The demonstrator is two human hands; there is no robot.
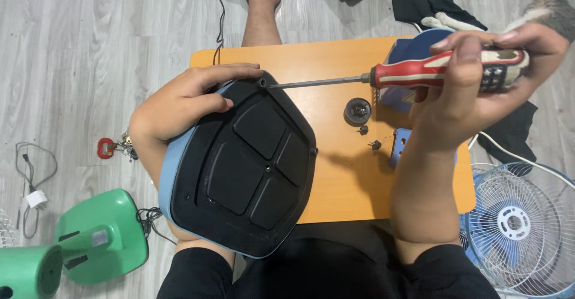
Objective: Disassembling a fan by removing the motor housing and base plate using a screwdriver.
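Fan base (pixel 239 167): a black underside with a light blue rim, tilted on edge across the person's lap and the near edge of the orange table (pixel 323 53). The left hand (pixel 185 98) is closed over its upper left rim, fingers curled onto the black face, thumb lying on the panel.

Screwdriver (pixel 419 74): red and white handle with a dark end and a long steel shaft. The right hand (pixel 479 89) is wrapped tightly around the handle, with the thumb over the top. The shaft runs from this grip toward the left hand, nearly level, and its tip sits in the screw hole (pixel 262 83) at the top corner of the base, just beside the left fingertips.

Below the shaft, between the two hands, a round black knob (pixel 358 110) lies on the table. Two small dark screws (pixel 369 137) lie just below the knob, near the right wrist.

Well outside the left grip, a green fan stand (pixel 90 245) lies on the floor. Beside the right forearm stands a fan grille (pixel 521 221) with blue blades.
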